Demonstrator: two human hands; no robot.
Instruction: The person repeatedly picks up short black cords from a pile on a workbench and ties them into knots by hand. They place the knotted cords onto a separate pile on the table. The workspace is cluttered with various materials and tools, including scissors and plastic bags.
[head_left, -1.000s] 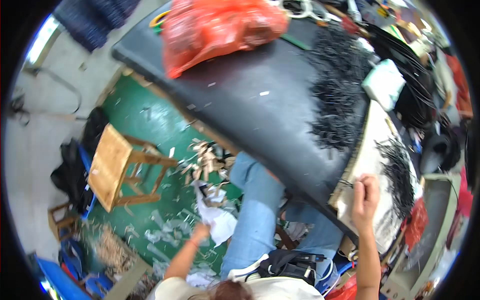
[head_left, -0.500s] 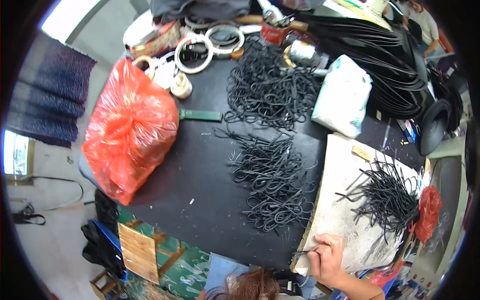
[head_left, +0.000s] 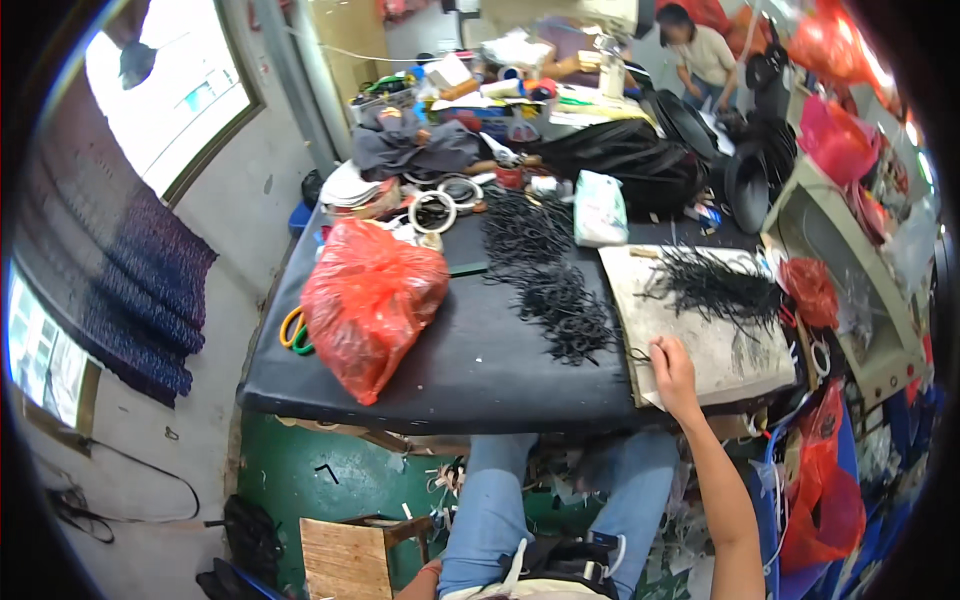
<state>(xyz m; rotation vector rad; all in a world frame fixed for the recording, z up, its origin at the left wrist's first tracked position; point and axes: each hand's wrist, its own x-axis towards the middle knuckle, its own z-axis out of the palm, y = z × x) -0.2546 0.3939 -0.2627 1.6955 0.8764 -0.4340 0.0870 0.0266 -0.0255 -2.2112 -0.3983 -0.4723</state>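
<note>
My right hand [head_left: 673,376] is closed at the near left edge of a worn, pale board [head_left: 745,378], pinching what looks like a thin black cord [head_left: 640,355]. Loose cut black cords [head_left: 715,285] lie in a pile across the board's far half. Left of the board, looped black cords [head_left: 570,315] lie on the black tabletop [head_left: 470,370], joining a tangled heap farther back. Only part of my left arm [head_left: 422,582] shows at the lower edge, a red band at its wrist beside my thigh; its fingers are hidden.
A full red plastic bag [head_left: 375,300] sits on the table's left, beside orange and green handles [head_left: 295,330]. Tape rings [head_left: 432,212] and a white-green package [head_left: 600,208] stand farther back. A wooden stool [head_left: 345,558] is below left. Another person [head_left: 700,60] is in the background.
The view has tilted up and drawn back, showing more of the room and my legs. My right hand remains at the board's near left edge, still pinched closed.
</note>
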